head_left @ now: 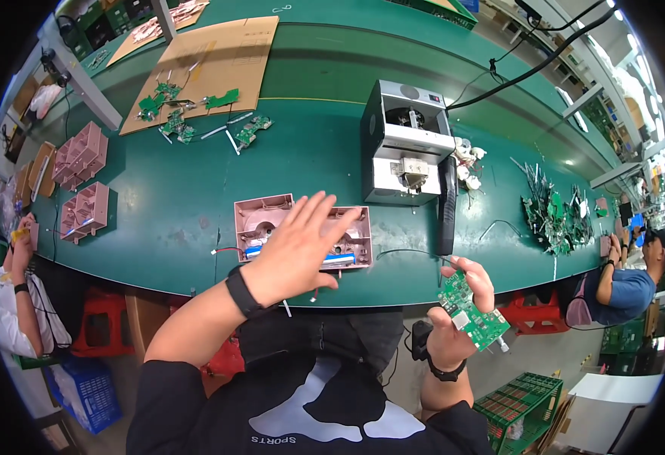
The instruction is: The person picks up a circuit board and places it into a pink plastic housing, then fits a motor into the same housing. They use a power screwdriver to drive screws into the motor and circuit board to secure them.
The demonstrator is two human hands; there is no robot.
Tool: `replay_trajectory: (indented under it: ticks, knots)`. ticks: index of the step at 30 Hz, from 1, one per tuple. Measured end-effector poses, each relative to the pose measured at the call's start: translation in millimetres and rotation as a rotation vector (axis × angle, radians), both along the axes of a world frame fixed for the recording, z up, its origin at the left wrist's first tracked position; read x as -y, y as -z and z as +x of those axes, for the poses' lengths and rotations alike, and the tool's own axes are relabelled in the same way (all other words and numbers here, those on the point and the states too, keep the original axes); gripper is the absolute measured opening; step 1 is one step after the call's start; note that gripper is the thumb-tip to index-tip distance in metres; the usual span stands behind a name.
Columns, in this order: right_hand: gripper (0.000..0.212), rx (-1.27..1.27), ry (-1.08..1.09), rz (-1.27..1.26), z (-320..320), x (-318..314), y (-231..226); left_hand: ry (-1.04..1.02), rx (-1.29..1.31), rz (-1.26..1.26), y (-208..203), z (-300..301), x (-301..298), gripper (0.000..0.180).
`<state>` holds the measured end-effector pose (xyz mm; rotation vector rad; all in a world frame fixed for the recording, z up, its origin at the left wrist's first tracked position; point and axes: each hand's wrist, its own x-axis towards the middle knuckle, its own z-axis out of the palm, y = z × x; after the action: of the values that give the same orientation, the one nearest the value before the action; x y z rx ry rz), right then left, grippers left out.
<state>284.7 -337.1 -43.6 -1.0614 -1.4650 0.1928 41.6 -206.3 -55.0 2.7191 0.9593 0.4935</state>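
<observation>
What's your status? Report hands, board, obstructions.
Left hand spread over pink housing. Right hand gripping green circuit board. Board face unobstructed mid-surface; left hand partly hides housing.

Worn on my head, the fisheye looks down close over my left hand (293,244), my right hand (448,334) and the near edge of the green workbench (306,159), facing its far edge.

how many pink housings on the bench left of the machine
3: one housing beneath the left hand, a second housing farther left, a third housing behind that; others may be hidden.
</observation>
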Motion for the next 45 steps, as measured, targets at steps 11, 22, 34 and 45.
replay_trajectory:
  ticks: [11,22,34,45]
  knots:
    - [0.071,0.069,0.072,0.125,-11.8,-10.4,10.6,0.042,0.099,-0.228,-16.9,-0.8,10.0,0.112]
    - [0.060,0.090,0.023,0.116,-15.7,-9.6,22.1,0.074,0.177,-0.241,-32.1,-9.5,18.6,0.107]
    - [0.038,0.762,-0.106,0.159,-33.0,4.2,-1.2,0.022,0.304,-0.109,-37.6,-13.3,24.8,0.067]
    - [0.049,0.560,-0.039,0.324,-38.6,0.2,27.8,0.118,0.321,0.011,-64.4,-23.3,33.4,0.042]
